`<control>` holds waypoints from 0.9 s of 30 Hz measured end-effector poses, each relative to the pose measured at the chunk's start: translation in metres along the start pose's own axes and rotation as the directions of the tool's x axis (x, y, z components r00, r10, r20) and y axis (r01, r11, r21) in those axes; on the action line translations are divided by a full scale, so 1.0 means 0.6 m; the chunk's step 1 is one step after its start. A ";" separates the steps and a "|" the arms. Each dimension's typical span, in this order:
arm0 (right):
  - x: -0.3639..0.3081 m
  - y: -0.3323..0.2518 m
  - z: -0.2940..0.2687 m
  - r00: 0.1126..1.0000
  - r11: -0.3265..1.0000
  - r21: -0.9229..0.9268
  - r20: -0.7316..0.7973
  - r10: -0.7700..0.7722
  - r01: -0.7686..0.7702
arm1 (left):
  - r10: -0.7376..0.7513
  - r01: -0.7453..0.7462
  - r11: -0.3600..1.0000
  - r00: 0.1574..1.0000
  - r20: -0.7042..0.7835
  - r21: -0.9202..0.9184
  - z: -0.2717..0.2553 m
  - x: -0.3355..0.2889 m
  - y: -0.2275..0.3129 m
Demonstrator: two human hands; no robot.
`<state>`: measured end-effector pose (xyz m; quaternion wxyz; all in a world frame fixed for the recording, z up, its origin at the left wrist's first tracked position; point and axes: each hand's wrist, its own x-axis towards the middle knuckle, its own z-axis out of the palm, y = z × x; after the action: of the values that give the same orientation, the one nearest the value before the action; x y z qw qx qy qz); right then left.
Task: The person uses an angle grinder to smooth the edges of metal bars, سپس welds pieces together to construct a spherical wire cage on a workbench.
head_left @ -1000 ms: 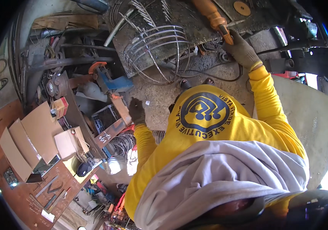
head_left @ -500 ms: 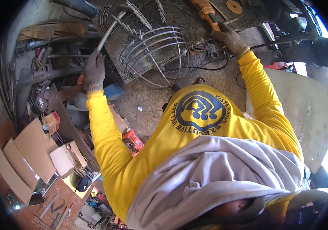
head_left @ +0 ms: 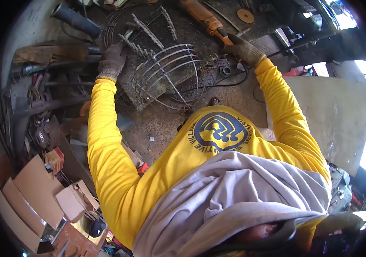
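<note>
My left hand [head_left: 113, 61], in a brown knit glove, is closed around the metal handle of what looks like a hammer [head_left: 128, 33]. Glove and wrist cover most of that handle. My right hand [head_left: 246, 49], gloved too, grips the rear end of an orange angle grinder [head_left: 208, 21] lying on the dark worktop; its front end runs toward the top rim. Between the hands stands a rounded cage of curved metal rods [head_left: 170, 70]. Several twisted metal rods [head_left: 148, 31] rise beside the cage's far side.
A tan abrasive disc [head_left: 246, 16] lies beyond the grinder, whose black cord [head_left: 234, 83] loops toward me. A dark pipe [head_left: 76, 21] juts in at far left. Metal bars [head_left: 48, 103] crowd the left side, above open cardboard boxes [head_left: 37, 188]. A pale sheet panel [head_left: 320, 115] stands at right.
My left hand has moved forward, nearer the hammer's far end, so less handle shows. My right hand stays on the grinder. The whole view has shifted slightly.
</note>
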<state>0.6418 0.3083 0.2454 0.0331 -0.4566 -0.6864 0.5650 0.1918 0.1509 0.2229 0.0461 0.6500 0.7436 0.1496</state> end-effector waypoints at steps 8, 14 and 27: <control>0.024 0.029 -0.072 0.972 0.911 -0.340 0.041 -0.233 0.233 | -0.064 0.064 0.998 0.998 -0.022 -0.023 -0.010 -0.019 0.013; 0.006 0.004 -0.060 0.980 0.957 -0.283 -0.198 0.005 -0.062 | -0.088 0.067 0.981 0.990 -0.111 -0.183 -0.071 -0.080 0.019; -0.036 -0.018 0.057 0.620 0.381 -0.923 -0.267 -0.738 0.057 | -0.129 0.017 0.947 0.935 -0.330 -0.322 -0.143 -0.209 0.231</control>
<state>0.6288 0.2690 0.2524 0.1885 -0.3765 -0.9037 -0.0774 0.3203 0.0293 0.3280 0.0228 0.5693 0.7305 0.3764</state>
